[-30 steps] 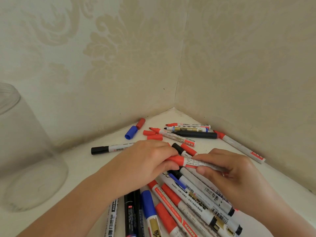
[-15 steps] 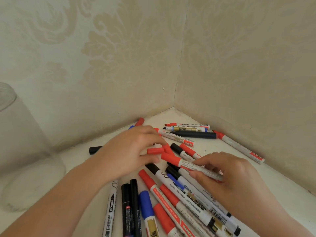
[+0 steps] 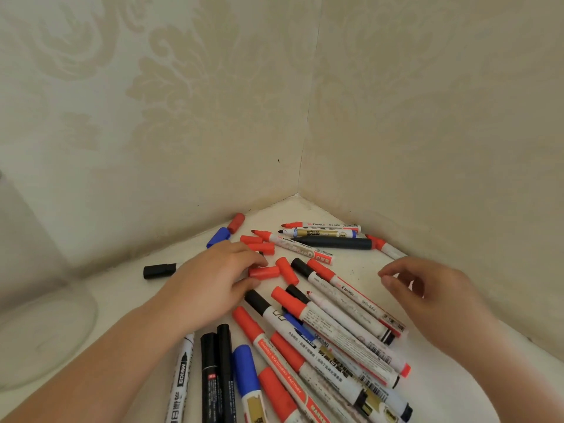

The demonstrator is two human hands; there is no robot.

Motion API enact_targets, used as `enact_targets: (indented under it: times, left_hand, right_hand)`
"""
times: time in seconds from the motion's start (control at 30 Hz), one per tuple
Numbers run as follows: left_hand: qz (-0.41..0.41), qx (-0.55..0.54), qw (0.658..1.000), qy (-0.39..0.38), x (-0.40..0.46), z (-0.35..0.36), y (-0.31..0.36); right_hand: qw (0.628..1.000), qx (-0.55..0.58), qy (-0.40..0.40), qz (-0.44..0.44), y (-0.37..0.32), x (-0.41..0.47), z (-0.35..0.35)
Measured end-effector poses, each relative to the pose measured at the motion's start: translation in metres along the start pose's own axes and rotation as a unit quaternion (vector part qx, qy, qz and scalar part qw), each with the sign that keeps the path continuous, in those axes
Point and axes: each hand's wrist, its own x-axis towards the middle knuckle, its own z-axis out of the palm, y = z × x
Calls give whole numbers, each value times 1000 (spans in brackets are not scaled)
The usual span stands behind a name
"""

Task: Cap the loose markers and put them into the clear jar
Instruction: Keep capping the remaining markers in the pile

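1. Since the earlier frames, the marker pinched by the right hand [image 3: 439, 297] has been let go; that hand now hovers with fingers loosely curled, holding nothing. The left hand [image 3: 213, 279] has been brought onto a red cap [image 3: 264, 272], pinched between thumb and fingertip.
2. For a good capping, the cap's open end should be turned toward the uncapped red marker [image 3: 345, 315] lying between the hands, then pushed straight on until seated.
3. Left of the left hand, the jar [image 3: 45, 331] is cut off and hard to make out; its mouth cannot be seen. Near markers are cropped below.
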Motion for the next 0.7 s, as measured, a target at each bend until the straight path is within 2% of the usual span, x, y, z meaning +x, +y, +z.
enact_targets:
  times: [0.13, 0.27, 0.37, 0.43, 0.53, 0.6, 0.7]
  left_hand:
    - [2, 7, 1000, 8, 1, 5, -1]
    - [1, -8, 1000, 20, 0, 6, -2]
    - [-7, -26, 999, 38, -1, 5, -2]
    - [-9, -32, 998, 51, -1, 3, -3]
    - [-21, -40, 997, 65, -1, 0, -1]
    - [-23, -44, 996, 73, -2, -3, 1]
    - [-23, -58, 994, 89, -2, -6, 3]
  right_hand:
    - [999, -18, -27, 13, 9, 3, 7]
    - [997, -53, 50, 40, 27, 10, 4]
    - [994, -88, 58, 40, 30, 11, 8]
    - [998, -53, 36, 4, 19, 7, 9]
    - [996, 20, -53, -62, -6, -1, 6]
    - [991, 8, -98, -88, -17, -6, 5]
    - [989, -13, -122, -88, -21, -8, 1]
